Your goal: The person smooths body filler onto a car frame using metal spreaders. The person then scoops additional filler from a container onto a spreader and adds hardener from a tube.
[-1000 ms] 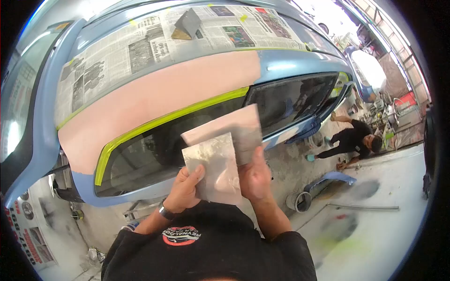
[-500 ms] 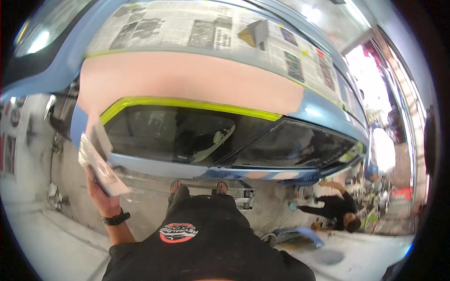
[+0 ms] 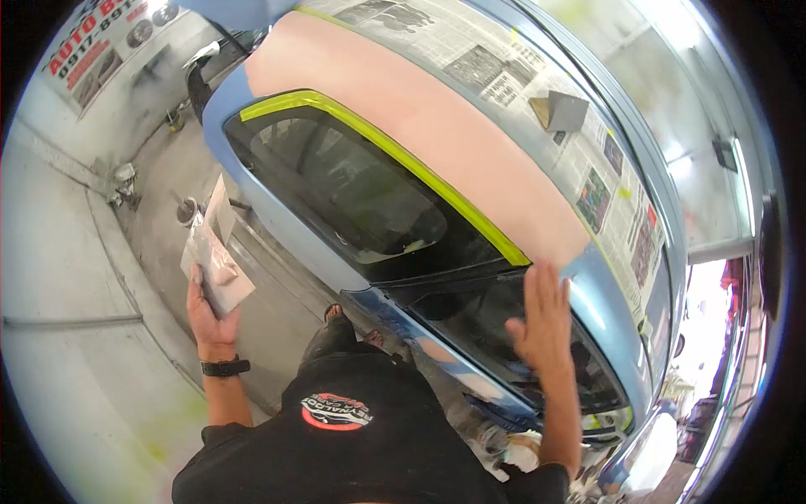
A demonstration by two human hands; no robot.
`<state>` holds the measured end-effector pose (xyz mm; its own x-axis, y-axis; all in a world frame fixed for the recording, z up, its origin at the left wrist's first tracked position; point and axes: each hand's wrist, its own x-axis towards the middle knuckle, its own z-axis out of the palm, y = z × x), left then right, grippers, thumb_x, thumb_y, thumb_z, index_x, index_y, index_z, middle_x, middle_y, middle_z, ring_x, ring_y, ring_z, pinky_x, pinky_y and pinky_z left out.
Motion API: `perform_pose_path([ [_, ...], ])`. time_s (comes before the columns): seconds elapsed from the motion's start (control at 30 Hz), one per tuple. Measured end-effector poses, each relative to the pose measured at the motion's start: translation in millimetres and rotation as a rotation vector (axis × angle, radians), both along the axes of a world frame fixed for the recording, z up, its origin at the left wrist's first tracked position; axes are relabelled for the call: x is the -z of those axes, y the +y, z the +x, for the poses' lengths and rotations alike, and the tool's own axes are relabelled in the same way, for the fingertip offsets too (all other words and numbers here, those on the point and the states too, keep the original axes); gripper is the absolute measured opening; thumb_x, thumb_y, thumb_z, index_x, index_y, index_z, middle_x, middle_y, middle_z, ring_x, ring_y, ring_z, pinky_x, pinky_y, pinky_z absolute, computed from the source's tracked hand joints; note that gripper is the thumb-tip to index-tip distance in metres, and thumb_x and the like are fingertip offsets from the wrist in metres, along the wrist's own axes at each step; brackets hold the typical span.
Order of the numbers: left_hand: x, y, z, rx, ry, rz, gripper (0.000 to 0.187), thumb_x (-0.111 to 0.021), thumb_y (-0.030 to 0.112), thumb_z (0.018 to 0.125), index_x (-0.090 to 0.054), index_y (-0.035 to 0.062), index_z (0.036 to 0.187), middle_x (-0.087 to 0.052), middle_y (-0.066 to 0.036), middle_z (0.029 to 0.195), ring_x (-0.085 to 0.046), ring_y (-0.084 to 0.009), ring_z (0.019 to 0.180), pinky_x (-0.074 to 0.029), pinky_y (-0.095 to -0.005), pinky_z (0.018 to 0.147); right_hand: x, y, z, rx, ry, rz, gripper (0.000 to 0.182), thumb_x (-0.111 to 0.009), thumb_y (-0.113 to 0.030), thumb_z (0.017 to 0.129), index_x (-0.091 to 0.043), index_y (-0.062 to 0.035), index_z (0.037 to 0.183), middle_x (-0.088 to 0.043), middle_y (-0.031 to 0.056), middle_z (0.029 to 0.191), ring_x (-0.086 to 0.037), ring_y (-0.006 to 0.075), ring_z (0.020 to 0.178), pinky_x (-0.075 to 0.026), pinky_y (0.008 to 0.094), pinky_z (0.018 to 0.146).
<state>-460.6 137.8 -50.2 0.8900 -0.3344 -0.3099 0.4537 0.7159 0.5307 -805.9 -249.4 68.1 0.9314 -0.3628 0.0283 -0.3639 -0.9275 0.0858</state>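
At the left, my left hand [image 3: 210,323] grips a flat, pale board [image 3: 214,260] with a pinkish lump of paste on it. A thin flat blade seems to rise from the board's upper edge. My right hand [image 3: 544,323], its fingers stretched out and holding nothing, is at the lower right end of the pink patch [image 3: 420,92] on the blue car. Whether the fingertips touch the surface is unclear. Yellow-green tape [image 3: 403,163] runs between the pink patch and the dark side window [image 3: 344,185].
Newspaper [image 3: 470,63] covers the car's roof, with a folded grey sheet [image 3: 566,112] on it. A small tin [image 3: 188,212] stands on the floor beyond the board. A white wall [image 3: 63,252] rises at the left, and a dark side mirror [image 3: 198,88] sticks out.
My view has turned toward the car's front end. My right hand has come into view over the car. The board remains in my left hand, and the co-worker at the lower right is out of view.
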Motion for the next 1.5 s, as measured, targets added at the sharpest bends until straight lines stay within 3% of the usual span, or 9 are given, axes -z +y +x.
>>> perform_pose_path([
  [0.13, 1, 25, -14, -0.080, 0.030, 0.014, 0.039, -0.056, 0.025, 0.102, -0.053, 0.0029, 0.134, -0.062, -0.008, 0.128, -0.060, -0.0242, 0.114, -0.048, -0.0416, 0.102, -25, -70, 42, -0.112, 0.084, -0.230, 0.096, -0.068, -0.050, 0.080, -0.030, 0.0008, 0.153, -0.022, 0.0190, 0.163, -0.016, 0.0354, 0.152, -0.012, 0.0603, 0.120],
  [0.33, 33, 68, -47, -0.191, 0.116, 0.075, 0.041, -0.057, 0.028, 0.102, -0.054, 0.0018, 0.133, -0.063, -0.009, 0.127, -0.061, -0.0243, 0.113, -0.048, -0.0409, 0.099, -36, -68, 162, -0.279, 0.271, -0.247, 0.089, -0.066, -0.050, 0.085, -0.032, -0.0010, 0.152, -0.024, 0.0133, 0.163, -0.017, 0.0302, 0.152, -0.016, 0.0583, 0.120],
  [0.47, 33, 84, -86, -0.246, 0.142, 0.074, 0.041, -0.058, 0.030, 0.102, -0.055, 0.0030, 0.132, -0.063, -0.008, 0.123, -0.061, -0.0214, 0.110, -0.049, -0.0387, 0.096, -12, -47, 306, -0.621, 0.108, -0.336, 0.079, -0.055, -0.054, 0.093, -0.033, -0.0061, 0.153, -0.025, 0.0091, 0.163, -0.022, 0.0248, 0.151, -0.019, 0.0560, 0.120],
  [0.53, 35, 90, -107, -0.292, 0.168, 0.087, 0.040, -0.058, 0.031, 0.102, -0.056, 0.0034, 0.131, -0.064, -0.008, 0.122, -0.062, -0.0203, 0.109, -0.050, -0.0378, 0.094, 8, -55, 377, -0.730, -0.003, -0.509, 0.074, -0.046, -0.055, 0.098, -0.032, -0.0076, 0.154, -0.025, 0.0072, 0.163, -0.023, 0.0249, 0.150, -0.021, 0.0557, 0.120],
  [0.63, 43, 99, -144, -0.360, 0.185, 0.118, 0.039, -0.058, 0.032, 0.102, -0.057, 0.0042, 0.130, -0.065, -0.007, 0.120, -0.062, -0.0190, 0.107, -0.050, -0.0366, 0.092, 15, -59, 409, -0.817, -0.104, -0.492, 0.072, -0.043, -0.054, 0.100, -0.031, -0.0077, 0.154, -0.024, 0.0066, 0.163, -0.023, 0.0257, 0.150, -0.021, 0.0556, 0.120],
  [0.73, 48, 102, -179, -0.414, 0.223, 0.103, 0.039, -0.057, 0.031, 0.102, -0.057, 0.0043, 0.130, -0.065, -0.007, 0.120, -0.062, -0.0194, 0.106, -0.050, -0.0366, 0.092, 9, -57, 370, -0.814, 0.017, -0.560, 0.072, -0.044, -0.052, 0.099, -0.030, -0.0078, 0.155, -0.023, 0.0068, 0.164, -0.022, 0.0264, 0.150, -0.019, 0.0552, 0.121],
  [0.9, 41, 86, -208, -0.429, 0.239, 0.066, 0.038, -0.055, 0.030, 0.103, -0.056, 0.0034, 0.131, -0.065, -0.007, 0.121, -0.062, -0.0203, 0.107, -0.050, -0.0364, 0.093, -1, -68, 289, -0.813, 0.122, -0.453, 0.074, -0.049, -0.050, 0.098, -0.029, -0.0077, 0.155, -0.023, 0.0085, 0.163, -0.021, 0.0274, 0.151, -0.016, 0.0545, 0.122],
  [1.2, 31, 51, -241, -0.294, 0.148, 0.011, 0.039, -0.059, 0.027, 0.101, -0.057, 0.0031, 0.131, -0.067, -0.008, 0.120, -0.066, -0.0201, 0.104, -0.054, -0.0350, 0.090, -16, -85, 154, -0.733, 0.210, -0.321, 0.077, -0.057, -0.045, 0.093, -0.030, -0.0070, 0.154, -0.024, 0.0099, 0.163, -0.022, 0.0282, 0.150, -0.015, 0.0545, 0.122],
  [1.5, 41, 39, -265, -0.261, 0.181, -0.041, 0.037, -0.057, 0.025, 0.102, -0.057, 0.0017, 0.131, -0.065, -0.009, 0.124, -0.063, -0.0222, 0.108, -0.051, -0.0381, 0.095, -24, -94, 32, -0.571, 0.339, -0.324, 0.080, -0.061, -0.046, 0.090, -0.032, -0.0050, 0.153, -0.024, 0.0110, 0.163, -0.022, 0.0284, 0.151, -0.017, 0.0553, 0.121],
])
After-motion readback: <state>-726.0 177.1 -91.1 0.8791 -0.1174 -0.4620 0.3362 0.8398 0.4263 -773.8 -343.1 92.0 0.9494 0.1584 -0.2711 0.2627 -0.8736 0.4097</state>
